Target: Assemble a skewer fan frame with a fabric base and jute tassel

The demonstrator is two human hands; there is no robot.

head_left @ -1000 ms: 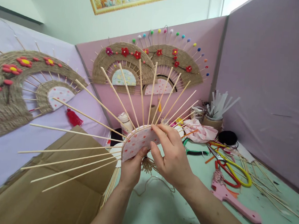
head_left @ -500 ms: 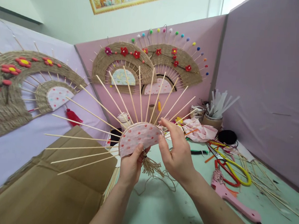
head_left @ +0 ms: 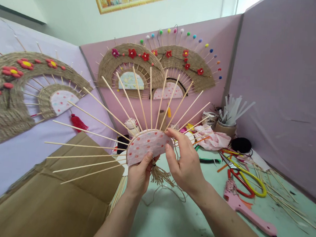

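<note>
A half-round fan frame [head_left: 144,147] covered in white cloth with pinkish-red dots is held up before me, pale wooden sticks spreading outward from its curved rim. My left hand [head_left: 139,172] grips the straight lower edge, thumb on the cloth and the other fingers mostly hidden behind. At the right end, my right hand [head_left: 186,159] has its index finger along the curved rim and its thumb on the cloth. A jute twine tassel [head_left: 161,176] hangs beneath, with a loose strand trailing below.
Folded brown cardboard [head_left: 57,194] lies at left. On the green table at right are yellow-handled scissors [head_left: 252,182], a pink glue gun [head_left: 249,211], loose sticks [head_left: 288,207] and a jar of glue sticks [head_left: 226,126]. Finished twine fans [head_left: 135,59] hang on the panels behind.
My right hand has shifted slightly left, bringing its thumb and index finger onto the fan's right end. The sticks have tilted slightly; my left hand keeps its hold.
</note>
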